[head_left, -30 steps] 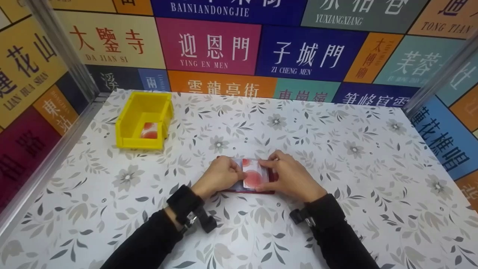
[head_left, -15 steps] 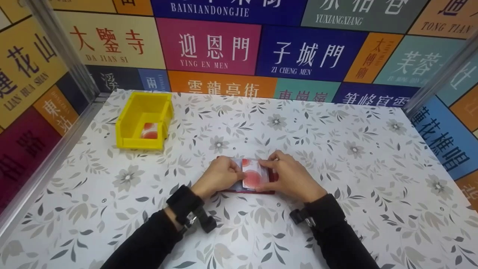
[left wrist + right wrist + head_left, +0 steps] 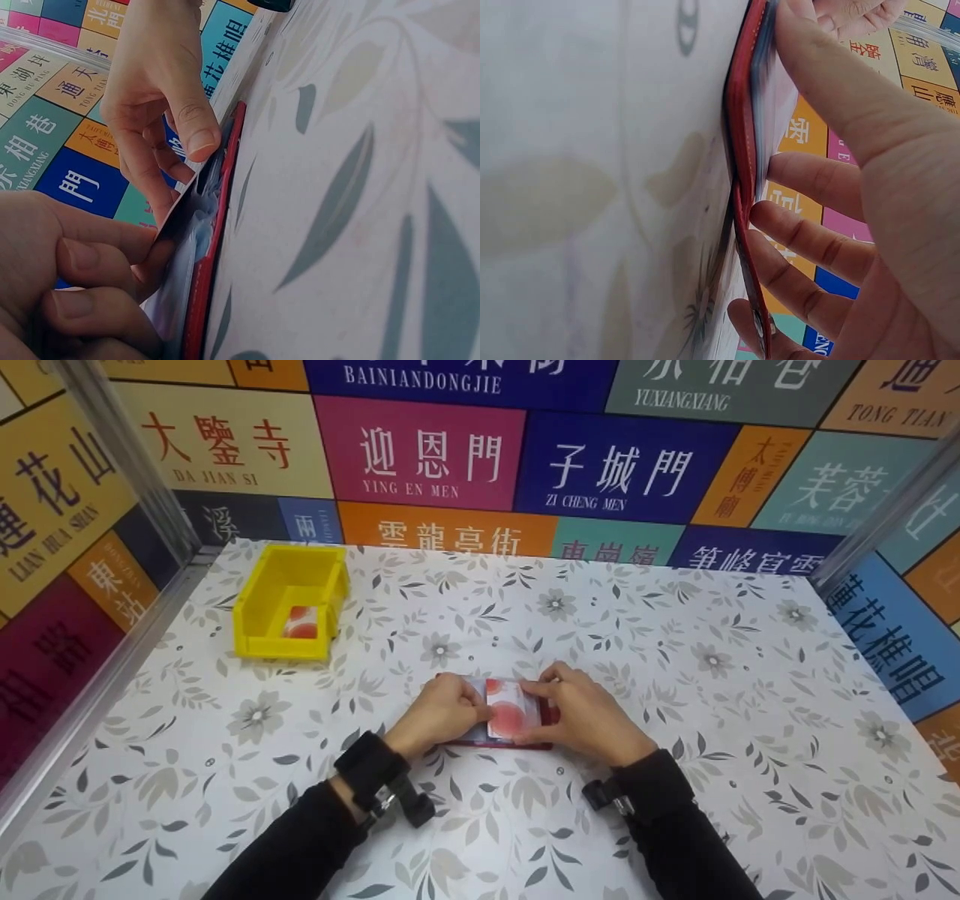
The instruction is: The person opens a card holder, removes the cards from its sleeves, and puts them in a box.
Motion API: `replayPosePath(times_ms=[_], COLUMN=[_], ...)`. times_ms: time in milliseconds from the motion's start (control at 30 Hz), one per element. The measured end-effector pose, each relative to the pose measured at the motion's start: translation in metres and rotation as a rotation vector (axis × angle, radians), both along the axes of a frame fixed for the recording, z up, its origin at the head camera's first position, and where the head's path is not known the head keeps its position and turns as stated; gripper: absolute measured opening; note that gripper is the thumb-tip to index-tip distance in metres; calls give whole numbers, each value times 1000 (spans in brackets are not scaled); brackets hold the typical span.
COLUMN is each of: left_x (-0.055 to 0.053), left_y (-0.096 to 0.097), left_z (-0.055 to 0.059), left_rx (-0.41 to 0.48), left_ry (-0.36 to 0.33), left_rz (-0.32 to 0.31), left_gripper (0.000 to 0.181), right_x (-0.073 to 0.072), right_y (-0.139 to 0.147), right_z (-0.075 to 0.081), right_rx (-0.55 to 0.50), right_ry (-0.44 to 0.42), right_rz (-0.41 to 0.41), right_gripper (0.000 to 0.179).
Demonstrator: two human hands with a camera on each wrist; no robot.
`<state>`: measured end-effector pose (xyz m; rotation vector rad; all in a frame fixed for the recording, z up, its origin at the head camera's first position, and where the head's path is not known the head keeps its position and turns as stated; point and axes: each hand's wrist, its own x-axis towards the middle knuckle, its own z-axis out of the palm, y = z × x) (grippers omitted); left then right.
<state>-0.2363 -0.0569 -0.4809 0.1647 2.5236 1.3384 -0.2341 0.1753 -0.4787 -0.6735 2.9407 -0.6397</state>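
A red-and-white card (image 3: 508, 712) sits over an open, red-edged card holder (image 3: 739, 127).

Tabletop (image 3: 750, 701), white, printed all over with grey and beige flowers, leaves and thin sprigs. Directly on it, toward the far left corner: a yellow open-fronted bin (image 3: 281, 648), upright, with the low front lip turned toward the near edge. Near the middle, well apart from the bin: a red card holder (image 3: 740, 124), lying with red cover downward and clear sleeves uppermost.

White card (image 3: 510, 718) showing red circles; holder (image 3: 739, 120) showing red

Grey leaves are patterning the white table (image 3: 480, 829); yellow is covering the bin (image 3: 280, 648).
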Motion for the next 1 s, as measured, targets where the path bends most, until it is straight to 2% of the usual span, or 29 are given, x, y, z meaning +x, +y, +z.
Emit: replayPosePath(times_ms=[500, 1000], left_x=[0, 1], left_y=[-2, -3], left_z=[1, 3], left_rx=[-6, -1], left_ry=[17, -19], left_rz=[-8, 0], left_gripper=[28, 28], right_x=[1, 0], right_y=[0, 0], right_z=[2, 2], right_rx=[-13, -3], right_ry=[-21, -27], right_rz=[-12, -10], right_gripper=[85, 84])
